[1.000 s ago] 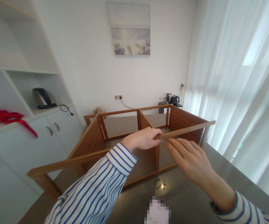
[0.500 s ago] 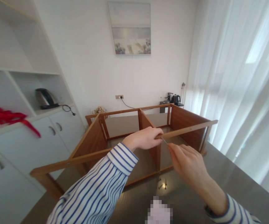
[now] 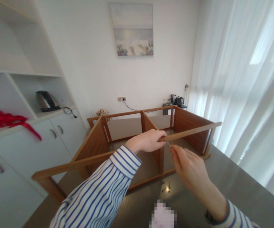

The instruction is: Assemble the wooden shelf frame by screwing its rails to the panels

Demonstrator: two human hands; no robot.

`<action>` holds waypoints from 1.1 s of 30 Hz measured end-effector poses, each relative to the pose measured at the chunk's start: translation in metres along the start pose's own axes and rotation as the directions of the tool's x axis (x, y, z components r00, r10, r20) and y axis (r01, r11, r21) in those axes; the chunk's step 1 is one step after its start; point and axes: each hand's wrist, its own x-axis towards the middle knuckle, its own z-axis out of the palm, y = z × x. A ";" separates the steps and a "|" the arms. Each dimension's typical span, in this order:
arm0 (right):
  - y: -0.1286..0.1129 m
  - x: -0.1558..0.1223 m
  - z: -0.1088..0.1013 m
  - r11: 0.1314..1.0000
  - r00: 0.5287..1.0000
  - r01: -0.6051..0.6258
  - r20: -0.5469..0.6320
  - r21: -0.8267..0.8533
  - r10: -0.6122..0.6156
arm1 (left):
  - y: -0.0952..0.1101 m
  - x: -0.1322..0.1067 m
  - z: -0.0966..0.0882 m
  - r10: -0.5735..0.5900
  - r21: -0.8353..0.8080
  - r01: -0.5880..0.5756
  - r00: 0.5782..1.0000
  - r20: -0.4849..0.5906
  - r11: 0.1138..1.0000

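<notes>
A wooden shelf unit lies on its side on the grey table, its slatless frame facing me. My left hand is closed round its near upper rail, where the middle shelf board meets it. Just to the right, my right hand pinches a thin metal tool with a straight shaft. The tool's tip touches or nearly touches the rail beside my left fingers. Its other end is hidden in my right hand, so its kind cannot be told. Several dark screws lie on the table below.
The grey table runs under the frame. White cabinets stand at left, with an electric kettle and red cloth on them. A white curtain hangs at right. A pixelated pinkish patch covers the near edge.
My right hand has turned slightly and shifted a little left around the tool. The left hand keeps its hold on the rail, and the frame stays put.
</notes>
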 end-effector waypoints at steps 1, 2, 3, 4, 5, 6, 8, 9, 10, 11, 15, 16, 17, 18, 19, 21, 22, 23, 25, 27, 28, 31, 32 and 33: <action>0.001 0.002 -0.004 0.997 1.000 0.030 0.001 -0.068 -0.030 | 0.000 0.000 0.000 0.005 0.000 -0.005 1.000 -0.001 1.000; 0.001 0.005 -0.007 0.989 0.998 0.055 0.001 -0.135 -0.056 | -0.001 0.000 0.001 0.009 -0.001 -0.009 1.000 -0.003 1.000; 0.002 0.008 -0.011 0.977 0.997 0.077 0.003 -0.197 -0.078 | -0.001 0.001 0.001 0.012 -0.002 -0.012 1.000 -0.005 1.000; 0.002 0.010 -0.014 0.964 0.995 0.096 0.007 -0.246 -0.097 | -0.002 0.001 0.001 0.013 -0.005 -0.013 1.000 -0.007 1.000; 0.003 0.013 -0.016 0.953 0.994 0.111 0.013 -0.283 -0.112 | -0.002 0.001 0.001 0.014 -0.009 -0.014 1.000 -0.008 1.000; 0.003 0.015 -0.018 0.944 0.992 0.124 0.018 -0.307 -0.124 | -0.002 0.001 0.002 0.013 -0.012 -0.014 1.000 -0.008 1.000; 0.005 0.017 -0.019 0.935 0.988 0.151 0.035 -0.322 -0.148 | -0.001 0.001 0.002 0.013 -0.016 -0.013 1.000 -0.008 1.000; 0.006 0.017 -0.019 0.933 0.986 0.165 0.048 -0.319 -0.158 | -0.001 0.001 0.002 0.012 -0.015 -0.012 1.000 -0.009 1.000; 0.007 0.017 -0.018 0.934 0.984 0.177 0.062 -0.311 -0.166 | -0.001 0.001 0.002 0.012 -0.012 -0.012 1.000 -0.011 1.000; 0.007 0.017 -0.017 0.935 0.982 0.190 0.079 -0.301 -0.174 | 0.000 0.000 0.002 0.012 -0.010 -0.012 1.000 -0.014 1.000; 0.009 0.018 -0.015 0.930 0.969 0.236 0.133 -0.281 -0.206 | 0.001 0.000 0.001 0.002 -0.006 -0.002 1.000 -0.016 1.000; 0.010 0.019 -0.014 0.927 0.966 0.249 0.141 -0.280 -0.217 | 0.001 -0.001 0.001 0.001 -0.005 -0.001 1.000 -0.012 1.000; 0.010 0.020 -0.015 0.924 0.963 0.261 0.148 -0.281 -0.227 | 0.001 -0.001 0.001 0.000 -0.005 0.000 1.000 -0.009 1.000; 0.011 0.022 -0.015 0.921 0.960 0.271 0.154 -0.281 -0.236 | 0.001 -0.001 0.001 0.000 -0.006 0.000 1.000 -0.008 1.000; 0.011 0.023 -0.015 0.918 0.957 0.281 0.160 -0.280 -0.244 | 0.001 -0.001 0.000 0.000 -0.007 0.000 1.000 -0.008 1.000; 0.013 0.024 -0.016 0.915 0.952 0.293 0.170 -0.276 -0.254 | 0.001 -0.001 0.001 -0.001 -0.008 0.001 1.000 -0.008 1.000; 0.013 0.025 -0.017 0.915 0.951 0.296 0.173 -0.276 -0.256 | 0.000 -0.001 0.001 -0.001 -0.009 0.001 1.000 -0.009 1.000; 0.014 0.025 -0.017 0.914 0.951 0.297 0.175 -0.275 -0.256 | 0.000 -0.001 0.001 -0.001 -0.010 0.001 1.000 -0.009 1.000; 0.014 0.026 -0.017 0.915 0.950 0.297 0.181 -0.273 -0.254 | 0.000 -0.001 0.001 0.000 -0.010 0.000 1.000 -0.009 1.000; 0.015 0.026 -0.017 0.917 0.949 0.296 0.187 -0.269 -0.252 | 0.000 -0.001 0.001 -0.003 -0.008 0.003 1.000 -0.010 1.000; 0.015 0.026 -0.017 0.918 0.949 0.295 0.190 -0.266 -0.250 | 0.001 -0.001 0.001 -0.006 -0.005 0.006 1.000 -0.009 1.000; 0.016 0.026 -0.017 0.922 0.951 0.287 0.196 -0.259 -0.241 | 0.001 -0.001 0.000 -0.017 0.001 0.017 1.000 -0.008 1.000; 0.016 0.027 -0.018 0.923 0.950 0.286 0.198 -0.255 -0.240 | 0.001 -0.001 0.000 -0.021 0.001 0.021 1.000 -0.007 1.000; 0.017 0.027 -0.018 0.925 0.950 0.286 0.199 -0.252 -0.240 | 0.001 -0.001 0.000 -0.025 0.001 0.025 1.000 -0.005 1.000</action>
